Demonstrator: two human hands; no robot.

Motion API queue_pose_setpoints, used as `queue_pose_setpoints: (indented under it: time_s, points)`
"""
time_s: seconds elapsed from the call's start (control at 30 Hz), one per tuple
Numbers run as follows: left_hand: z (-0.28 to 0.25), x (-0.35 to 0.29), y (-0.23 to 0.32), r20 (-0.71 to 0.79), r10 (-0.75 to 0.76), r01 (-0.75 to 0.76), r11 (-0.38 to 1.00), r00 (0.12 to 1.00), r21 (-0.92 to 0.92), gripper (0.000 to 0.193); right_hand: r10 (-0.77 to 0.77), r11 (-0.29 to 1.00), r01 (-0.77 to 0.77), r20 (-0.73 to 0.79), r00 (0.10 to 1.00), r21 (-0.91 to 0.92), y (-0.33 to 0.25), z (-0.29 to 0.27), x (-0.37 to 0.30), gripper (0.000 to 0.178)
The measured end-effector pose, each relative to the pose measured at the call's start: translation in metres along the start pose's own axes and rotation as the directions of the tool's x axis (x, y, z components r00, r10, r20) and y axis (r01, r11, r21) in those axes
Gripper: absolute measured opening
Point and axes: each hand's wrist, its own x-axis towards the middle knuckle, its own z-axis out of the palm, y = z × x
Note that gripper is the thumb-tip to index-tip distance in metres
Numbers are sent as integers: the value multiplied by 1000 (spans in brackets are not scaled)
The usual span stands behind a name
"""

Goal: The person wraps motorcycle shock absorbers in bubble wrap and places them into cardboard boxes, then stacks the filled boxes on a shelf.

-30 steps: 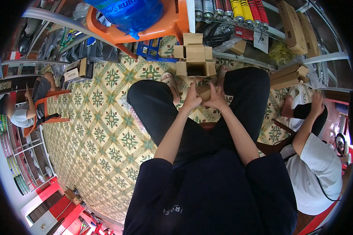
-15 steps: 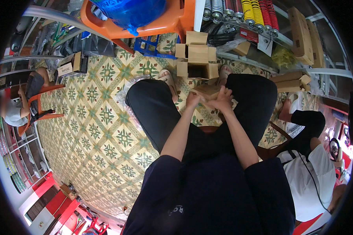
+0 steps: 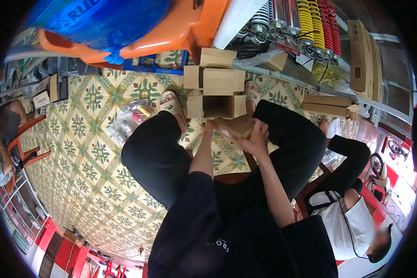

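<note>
Both hands hold a small brown cardboard box point(image 3: 236, 127) between the person's knees, above the patterned tiled floor point(image 3: 78, 157). The right hand point(image 3: 255, 141) wraps around the box's near side with fingers curled over it; the left hand point(image 3: 207, 129) presses its fingertips against the box's left end. Just beyond it on the floor stands an open cardboard box point(image 3: 216, 105), with more flat-folded cartons point(image 3: 215, 76) stacked behind. A sandalled foot point(image 3: 171, 104) rests beside a clear plastic bag point(image 3: 129, 118).
</note>
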Motion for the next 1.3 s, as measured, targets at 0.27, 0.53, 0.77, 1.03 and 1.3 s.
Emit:
queue_pose_setpoints:
  time_s: [0.27, 0.53, 0.77, 1.03, 1.3]
  points:
    - [-13, 25, -11, 117, -111, 137, 962, 987, -238, 52, -137, 990, 137, -14, 990, -11, 3, 5, 5, 87]
    - [-23, 31, -14, 179, -124, 173, 941, 976, -292, 48, -146, 981, 143, -17, 989, -135, 0, 4, 1, 87]
    - [-38, 35, -9, 284, -101, 179, 948, 953, -263, 46, -361, 926, 358, -7, 932, -120, 2, -5, -33, 93]
    - [-54, -81, 55, 199, -320, 266, 929, 926, 256, 57, -577, 794, 596, 160, 801, -121, -9, -46, -96, 89]
    - [-58, -172, 116, 317, -214, -77, 709, 924, 701, 93, -649, 761, 632, -176, 741, -147, -17, -107, -167, 70]
